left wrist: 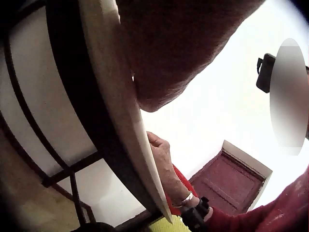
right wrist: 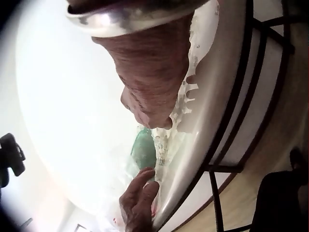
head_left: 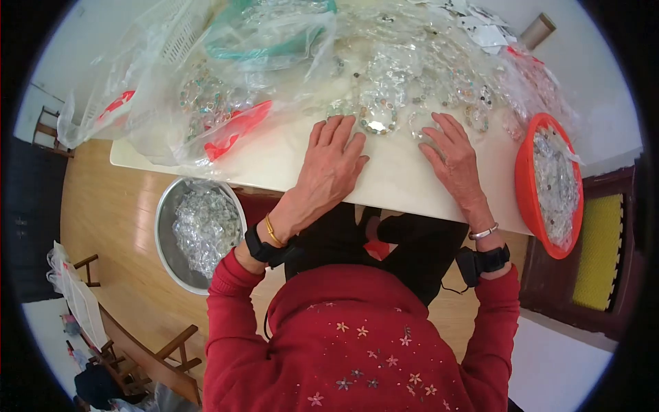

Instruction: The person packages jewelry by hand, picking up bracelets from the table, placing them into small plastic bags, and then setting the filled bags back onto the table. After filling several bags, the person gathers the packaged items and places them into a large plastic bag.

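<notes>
Beaded bracelets in clear plastic packets cover the far part of the white table, seen in the head view. My left hand (head_left: 333, 158) lies palm down close to the table's front edge, fingers pointing at the pile and holding nothing visible. Just past its fingertips is a bracelet of brown and blue beads (head_left: 377, 125). To the right, my right hand (head_left: 454, 161) also lies palm down, fingers extended, its fingertips right by a clear bracelet packet (head_left: 419, 125). In the right wrist view, the right hand (right wrist: 152, 82) hides most of what is under it.
A red basin (head_left: 523, 185) of packets stands at the table's right edge. On the left of the table (head_left: 151, 159) lie clear bags with red handles (head_left: 237, 130); a green bag (head_left: 233, 51) sits behind. Below on the floor is a metal basin (head_left: 165, 237) filled with packets.
</notes>
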